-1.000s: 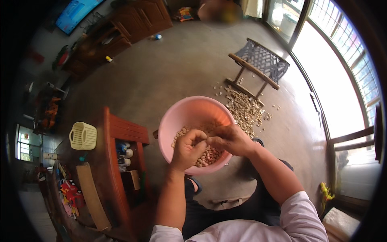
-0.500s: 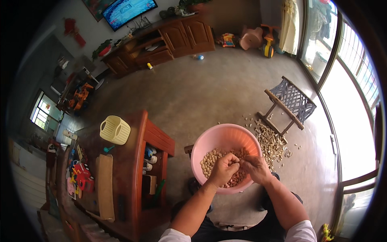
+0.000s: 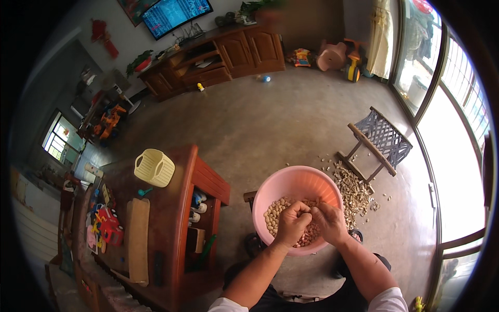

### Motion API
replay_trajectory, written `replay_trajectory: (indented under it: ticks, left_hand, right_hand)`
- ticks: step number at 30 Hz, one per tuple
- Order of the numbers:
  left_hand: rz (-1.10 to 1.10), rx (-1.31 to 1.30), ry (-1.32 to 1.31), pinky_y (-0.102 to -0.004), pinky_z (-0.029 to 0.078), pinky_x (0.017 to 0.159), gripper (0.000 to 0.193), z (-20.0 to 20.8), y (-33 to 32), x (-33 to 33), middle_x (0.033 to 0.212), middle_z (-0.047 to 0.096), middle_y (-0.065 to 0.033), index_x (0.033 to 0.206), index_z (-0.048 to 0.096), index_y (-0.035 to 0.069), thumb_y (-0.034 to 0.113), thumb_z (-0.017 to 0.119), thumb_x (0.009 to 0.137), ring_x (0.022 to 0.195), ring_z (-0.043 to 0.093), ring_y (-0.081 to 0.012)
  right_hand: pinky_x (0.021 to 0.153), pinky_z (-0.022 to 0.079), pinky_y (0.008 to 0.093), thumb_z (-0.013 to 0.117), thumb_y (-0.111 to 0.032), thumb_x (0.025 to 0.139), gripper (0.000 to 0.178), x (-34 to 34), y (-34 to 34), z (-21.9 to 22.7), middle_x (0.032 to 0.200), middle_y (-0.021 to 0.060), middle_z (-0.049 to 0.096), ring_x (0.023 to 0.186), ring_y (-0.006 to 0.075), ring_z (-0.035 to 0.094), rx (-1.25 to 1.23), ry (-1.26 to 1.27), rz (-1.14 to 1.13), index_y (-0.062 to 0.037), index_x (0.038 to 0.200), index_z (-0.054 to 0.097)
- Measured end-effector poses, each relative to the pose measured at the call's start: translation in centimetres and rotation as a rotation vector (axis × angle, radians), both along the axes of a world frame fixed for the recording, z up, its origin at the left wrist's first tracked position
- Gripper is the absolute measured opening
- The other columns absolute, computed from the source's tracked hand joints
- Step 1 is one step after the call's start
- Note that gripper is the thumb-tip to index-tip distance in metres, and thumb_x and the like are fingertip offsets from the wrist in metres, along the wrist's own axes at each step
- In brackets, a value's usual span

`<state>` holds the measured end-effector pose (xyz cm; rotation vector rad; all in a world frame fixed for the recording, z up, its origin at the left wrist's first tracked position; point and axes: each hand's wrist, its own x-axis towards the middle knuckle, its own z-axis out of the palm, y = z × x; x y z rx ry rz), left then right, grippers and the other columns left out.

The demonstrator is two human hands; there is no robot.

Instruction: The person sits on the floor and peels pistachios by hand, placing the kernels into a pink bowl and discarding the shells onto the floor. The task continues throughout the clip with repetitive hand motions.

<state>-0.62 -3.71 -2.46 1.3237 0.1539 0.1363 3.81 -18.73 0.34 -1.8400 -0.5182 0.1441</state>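
Note:
A pink plastic basin (image 3: pixel 267 195) stands low in front of me. Pale unshelled peanuts (image 3: pixel 271 217) lie in its left part, and reddish shelled peanuts (image 3: pixel 306 236) lie towards the right and front. Over the basin my left hand (image 3: pixel 293 222) is closed, thumb against curled fingers. My right hand (image 3: pixel 330 223) is closed too, its fingertips meeting those of the left. Whatever is pinched between them is hidden by the fingers. A heap of empty peanut shells (image 3: pixel 353 190) is spread on the floor just right of the basin.
A folding stool with a woven seat (image 3: pixel 382 135) stands beyond the shells. To the left is a reddish-brown wooden table (image 3: pixel 179 171) carrying a cream basket (image 3: pixel 156 169) and toys. A wooden cabinet (image 3: pixel 239 54) lines the far wall; glass doors (image 3: pixel 416 73) are at right.
The whole scene has shifted slightly right and down in view. Both hands stay closed together over the basin, fingertips slightly changed in position. The television picture is different.

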Motion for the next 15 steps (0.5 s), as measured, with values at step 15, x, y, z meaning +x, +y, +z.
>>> replay_trajectory:
  ticks: [15]
  left_hand:
    - [0.137,-0.068,-0.032,-0.0207,0.044,0.050,0.013,0.3,-0.8,0.0,0.072,0.058,0.0028,0.090,0.065,0.004,-0.005,0.056,0.090,0.056,0.051,-0.0035]
  right_hand:
    - [0.069,0.052,0.0410,0.062,-0.011,0.098,0.013,-0.7,1.3,-1.3,0.085,0.0188,0.067,0.079,0.0361,0.066,0.081,-0.114,-0.097,-0.0005,0.092,0.066]
